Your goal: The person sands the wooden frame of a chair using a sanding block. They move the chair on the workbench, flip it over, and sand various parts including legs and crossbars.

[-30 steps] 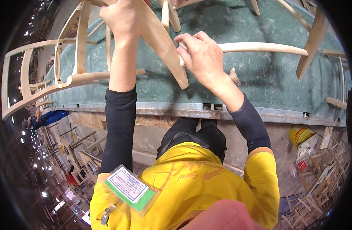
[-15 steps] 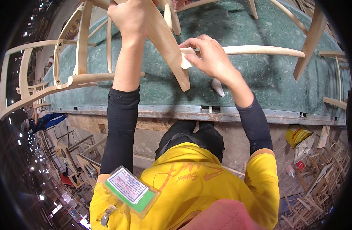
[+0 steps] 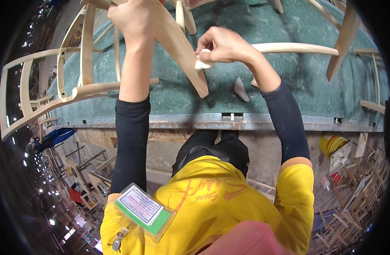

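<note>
In the head view, the left hand (image 3: 133, 19) at about eleven o'clock is closed around the upper part of a pale wooden chair leg (image 3: 178, 46), holding it steady where it slants down toward the centre of the picture. The right hand (image 3: 224, 44), just past twelve o'clock, is pinched shut on a small white pad (image 3: 202, 63) (it could be a scrap of cloth or fine abrasive, too small to tell), and the pad is pressed against the right-hand side of that leg, a little above its cut end. The step in hand looks like wiping or rubbing down the leg of an unfinished chair frame (image 3: 82, 85) that lies on a green-covered workbench (image 3: 288, 85); judging by the pad's place, the stretch toward the leg's tip is what calls for attention next, with the left hand's hold kept firm so the piece does not twist. A small grey wedge (image 3: 241, 89) lies on the green cover just beside the right wrist. As for containers, a yellow bucket (image 3: 331, 142) stands on the floor at about four o'clock; what it holds cannot be made out
</note>
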`<state>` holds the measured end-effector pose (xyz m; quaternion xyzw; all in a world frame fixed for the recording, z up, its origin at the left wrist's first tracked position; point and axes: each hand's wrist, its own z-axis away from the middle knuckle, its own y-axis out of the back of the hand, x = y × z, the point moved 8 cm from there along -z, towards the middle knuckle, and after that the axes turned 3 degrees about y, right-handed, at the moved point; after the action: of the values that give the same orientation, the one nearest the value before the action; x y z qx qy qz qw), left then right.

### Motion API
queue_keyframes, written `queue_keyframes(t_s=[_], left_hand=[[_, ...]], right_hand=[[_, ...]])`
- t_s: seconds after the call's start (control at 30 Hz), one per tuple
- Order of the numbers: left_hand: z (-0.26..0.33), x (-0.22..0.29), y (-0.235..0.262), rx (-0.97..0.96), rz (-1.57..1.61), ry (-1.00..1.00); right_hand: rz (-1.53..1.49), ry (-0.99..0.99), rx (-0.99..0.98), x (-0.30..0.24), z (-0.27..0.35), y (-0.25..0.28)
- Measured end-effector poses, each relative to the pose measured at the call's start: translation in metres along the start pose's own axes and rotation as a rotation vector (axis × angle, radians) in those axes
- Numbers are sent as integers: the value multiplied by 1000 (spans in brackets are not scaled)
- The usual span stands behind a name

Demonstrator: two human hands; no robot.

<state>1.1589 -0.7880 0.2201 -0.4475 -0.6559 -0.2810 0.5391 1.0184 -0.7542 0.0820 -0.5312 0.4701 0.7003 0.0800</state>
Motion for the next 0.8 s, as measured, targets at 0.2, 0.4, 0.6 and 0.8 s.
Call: queue_keyframes(t_s=[0.2,0.4,0.6,0.8], left_hand=[[5,1,-1,-5,-45,-2],[14,6,-1,10,-124,-12],[23,4,-6,5,-112,-11],[17,-11,0,-155,-44,-1]], right_hand=[[-5,-15,-52,4,-9,-5],[-50,-26,-139,14,-27,-22],[85,-253,-422,29,-43,-48],[481,-76,319,11,-15,-16]])
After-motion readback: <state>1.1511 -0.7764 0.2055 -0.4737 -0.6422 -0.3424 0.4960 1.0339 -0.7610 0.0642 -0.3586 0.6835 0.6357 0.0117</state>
